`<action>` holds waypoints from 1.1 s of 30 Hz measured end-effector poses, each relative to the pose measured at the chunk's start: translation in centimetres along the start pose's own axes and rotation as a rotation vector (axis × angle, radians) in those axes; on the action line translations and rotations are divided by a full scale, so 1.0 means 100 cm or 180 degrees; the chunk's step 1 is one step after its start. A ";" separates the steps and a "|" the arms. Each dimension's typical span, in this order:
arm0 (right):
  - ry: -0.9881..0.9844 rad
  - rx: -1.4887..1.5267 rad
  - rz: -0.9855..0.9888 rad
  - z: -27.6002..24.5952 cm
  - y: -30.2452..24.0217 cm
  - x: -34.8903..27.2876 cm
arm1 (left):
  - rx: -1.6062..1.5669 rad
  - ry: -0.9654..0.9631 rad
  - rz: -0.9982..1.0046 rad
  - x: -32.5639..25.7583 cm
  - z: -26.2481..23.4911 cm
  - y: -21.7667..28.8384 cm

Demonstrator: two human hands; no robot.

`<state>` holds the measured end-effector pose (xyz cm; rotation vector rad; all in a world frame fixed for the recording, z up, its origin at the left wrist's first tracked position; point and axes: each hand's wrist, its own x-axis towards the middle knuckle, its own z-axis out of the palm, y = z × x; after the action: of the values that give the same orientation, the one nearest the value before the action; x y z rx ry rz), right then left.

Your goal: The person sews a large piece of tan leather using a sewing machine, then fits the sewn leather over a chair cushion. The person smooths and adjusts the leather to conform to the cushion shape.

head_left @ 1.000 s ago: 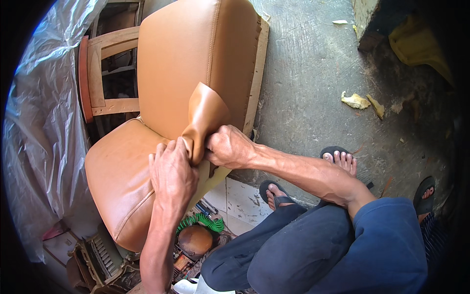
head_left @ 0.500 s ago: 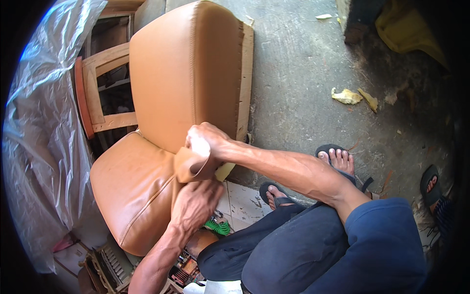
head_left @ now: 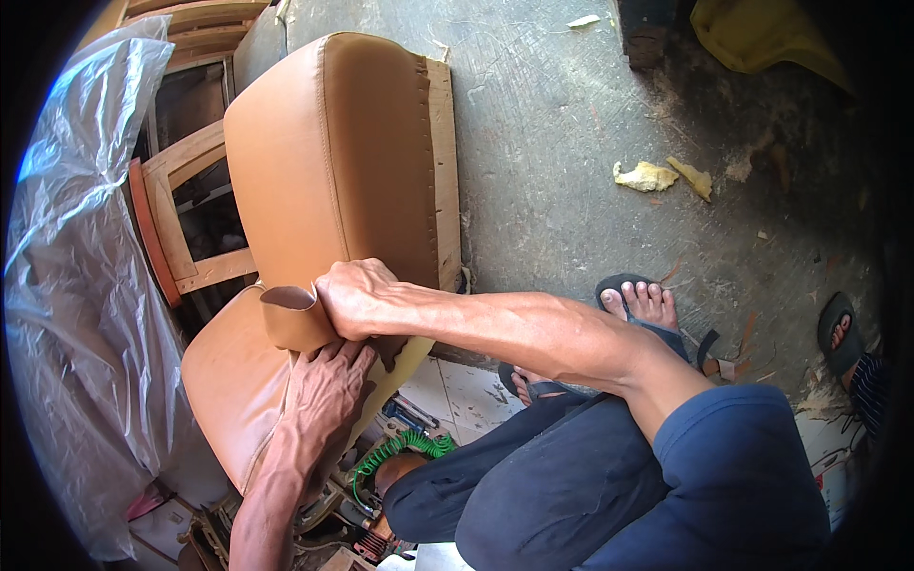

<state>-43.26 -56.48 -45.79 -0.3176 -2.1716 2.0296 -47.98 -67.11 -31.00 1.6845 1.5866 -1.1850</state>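
Note:
A tan leather chair seat (head_left: 228,371) lies at the lower left, its side cover partly loose. My right hand (head_left: 360,297) is closed in a fist on a loose flap of the leather cover (head_left: 290,319), which curls up to the left of the fist. Just below it, my left hand (head_left: 328,385) lies against the seat's side, fingers stretched over the leather by the seam. Pale yellow foam (head_left: 405,366) shows along the seat's uncovered right side. Behind stands the padded tan backrest (head_left: 281,171), stitched down its edge and set on a wooden frame (head_left: 444,171).
Clear plastic sheeting (head_left: 90,285) hangs at the left beside a wooden chair frame (head_left: 176,209). A coiled green air hose (head_left: 419,443) and tools lie below the seat. Foam scraps (head_left: 647,176) are on the concrete floor. Another person's sandalled foot (head_left: 840,343) is at the right.
Both hands have moved left along the seat. The flap now curls to the left of my right fist, and more yellow foam shows. The view has shifted somewhat.

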 end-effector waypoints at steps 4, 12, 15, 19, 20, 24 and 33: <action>-0.0102 0.0150 0.0178 0.004 0.000 -0.001 | -0.0327 -0.0110 -0.0003 -0.003 -0.008 -0.006; 0.0025 0.0394 0.0117 0.008 0.003 -0.003 | -0.0314 -0.0207 -0.0082 -0.007 0.004 -0.017; -0.0045 0.0321 -0.0051 0.014 0.010 -0.003 | -0.0024 0.0115 -0.0059 -0.010 0.015 -0.017; 0.0025 -0.0069 -0.0415 0.029 0.018 -0.001 | -0.0079 0.0023 -0.0074 -0.016 0.017 -0.026; 0.0104 0.0023 -0.0621 0.032 0.021 -0.002 | -0.0215 -0.0198 -0.0094 -0.017 0.016 -0.027; 0.0456 0.0020 -0.0789 0.045 0.024 -0.004 | -0.0150 -0.0234 0.0004 -0.023 0.009 -0.027; 0.0793 -0.0011 -0.0762 0.055 0.024 -0.008 | -0.0192 -0.0070 -0.0016 -0.030 0.007 -0.025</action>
<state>-43.81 -61.83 -48.55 -0.2787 -1.9596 1.7562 -50.29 -68.80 -28.30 1.6249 1.5984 -1.1430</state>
